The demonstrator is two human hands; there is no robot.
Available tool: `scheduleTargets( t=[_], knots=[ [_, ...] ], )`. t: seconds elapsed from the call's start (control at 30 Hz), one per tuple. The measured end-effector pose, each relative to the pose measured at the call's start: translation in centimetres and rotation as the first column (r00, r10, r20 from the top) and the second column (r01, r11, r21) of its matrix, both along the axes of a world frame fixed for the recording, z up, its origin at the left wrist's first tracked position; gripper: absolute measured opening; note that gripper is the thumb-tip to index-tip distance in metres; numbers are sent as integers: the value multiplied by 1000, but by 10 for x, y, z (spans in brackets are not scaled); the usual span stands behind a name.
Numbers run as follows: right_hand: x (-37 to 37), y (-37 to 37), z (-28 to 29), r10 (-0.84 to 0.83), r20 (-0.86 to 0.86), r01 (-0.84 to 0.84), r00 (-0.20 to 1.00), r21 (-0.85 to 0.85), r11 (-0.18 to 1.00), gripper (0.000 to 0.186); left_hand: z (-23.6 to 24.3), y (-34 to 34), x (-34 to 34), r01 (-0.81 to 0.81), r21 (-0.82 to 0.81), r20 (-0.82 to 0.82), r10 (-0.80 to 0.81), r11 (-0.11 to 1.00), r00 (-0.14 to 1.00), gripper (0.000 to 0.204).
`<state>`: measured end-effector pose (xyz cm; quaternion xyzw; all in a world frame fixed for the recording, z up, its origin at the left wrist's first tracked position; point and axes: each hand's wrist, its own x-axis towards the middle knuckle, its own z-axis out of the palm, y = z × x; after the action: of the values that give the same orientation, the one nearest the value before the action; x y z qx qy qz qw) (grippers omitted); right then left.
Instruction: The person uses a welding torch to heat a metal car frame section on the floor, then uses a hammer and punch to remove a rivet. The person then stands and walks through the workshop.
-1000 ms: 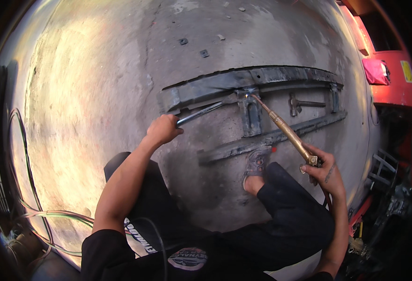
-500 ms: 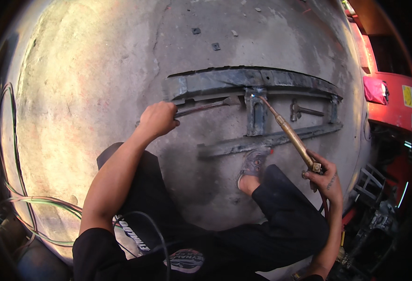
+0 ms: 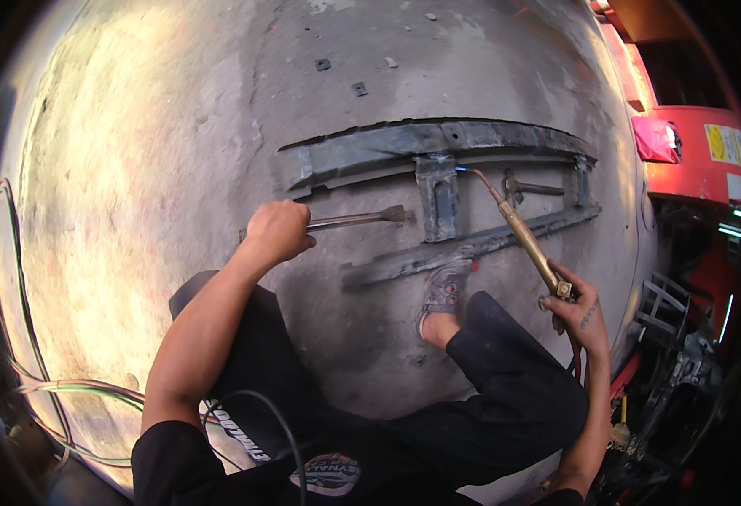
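Note:
My left hand (image 3: 278,229) is closed round a steel flat-bladed pry bar (image 3: 362,218), its blade at the floor left of a vertical bracket. My right hand (image 3: 573,308) grips a brass gas torch (image 3: 525,236); a small blue flame at its bent tip (image 3: 472,171) is at the upper part of the bracket (image 3: 438,202). The bracket joins the long, curved dark metal beam (image 3: 362,152) to the lower rail (image 3: 387,270). A hammer (image 3: 535,187) lies between beam and rail, partly behind the torch. My shoed foot (image 3: 442,295) rests beside the rail.
The concrete floor (image 3: 134,169) holds small square metal plates (image 3: 359,88) beyond the beam. Hoses (image 3: 75,386) run along the left and lower left. A red cabinet (image 3: 695,169) with a pink cloth (image 3: 655,139) stands at right, above dark metal parts (image 3: 661,312).
The pry bar's blade has dropped down and back from the bracket, and my left hand has moved lower. The torch remains at the bracket, its blue flame now plainer.

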<state>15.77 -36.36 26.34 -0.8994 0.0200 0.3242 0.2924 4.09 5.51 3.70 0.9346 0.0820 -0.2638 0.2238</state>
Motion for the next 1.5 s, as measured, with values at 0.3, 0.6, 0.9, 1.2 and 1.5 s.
scheduleTargets(
  t=[0.3,0.6,0.9,1.2,1.5],
  knots=[
    [2,-5,-4,37,25,-38,999,15,999,66,-11,-6,3,15,-8,81,-14,1000,997,35],
    [-1,4,1,7,6,-7,1000,17,1000,64,-12,-8,5,31,-7,82,-31,999,996,36],
    [0,2,2,36,-10,-36,999,19,999,62,-25,-10,6,41,7,80,-42,999,996,37],
    [-1,1,2,15,-23,-14,1000,25,1000,61,-29,-12,7,25,-11,84,-24,1000,996,38],
    [-2,8,5,37,-32,-37,999,-5,999,62,-32,-14,5,11,-20,65,-10,1000,998,38]
  ],
)
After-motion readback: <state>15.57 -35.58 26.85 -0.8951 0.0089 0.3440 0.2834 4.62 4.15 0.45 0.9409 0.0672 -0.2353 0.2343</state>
